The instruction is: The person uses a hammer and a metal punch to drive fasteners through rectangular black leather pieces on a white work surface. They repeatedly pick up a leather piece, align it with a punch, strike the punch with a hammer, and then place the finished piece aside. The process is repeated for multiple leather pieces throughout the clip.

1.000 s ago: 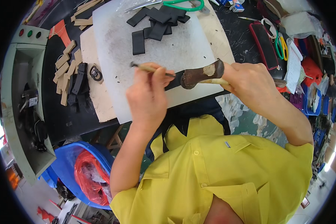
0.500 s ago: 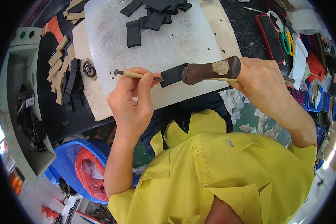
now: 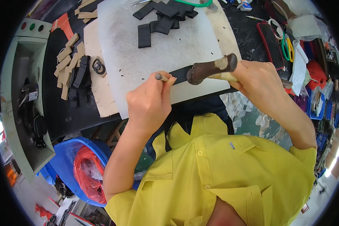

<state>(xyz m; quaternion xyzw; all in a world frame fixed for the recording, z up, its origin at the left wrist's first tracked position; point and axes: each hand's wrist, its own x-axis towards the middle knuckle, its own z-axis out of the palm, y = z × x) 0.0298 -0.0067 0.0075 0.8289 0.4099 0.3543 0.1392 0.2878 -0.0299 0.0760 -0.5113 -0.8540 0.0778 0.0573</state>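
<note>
My left hand (image 3: 148, 100) pinches a slim, pale-shafted punch (image 3: 161, 77) with a grey round end. The punch stands over the left end of a black strip (image 3: 181, 75), and its tip is hidden by my fingers. In my right hand (image 3: 258, 78) is a hammer (image 3: 209, 70) with a worn dark brown head and a pale handle. The hammer head hangs over the strip's right end, hiding it. Under both hands lies a white board (image 3: 124, 62). Farther back on this board is a loose pile of black strips (image 3: 144, 36).
Left of the board are tan flat pieces (image 3: 63, 64), black pieces (image 3: 81, 72) and a small black ring-shaped thing (image 3: 98, 66). Green-handled scissors (image 3: 196, 3) lie at the back. A red case (image 3: 269, 45) rests at the right. A blue bin (image 3: 66, 162) stands below the table's left side.
My left hand has moved right and tipped the punch so its round end points more toward me. The hammer stays over the strip. The view has shifted slightly, bringing the green-handled scissors in.
</note>
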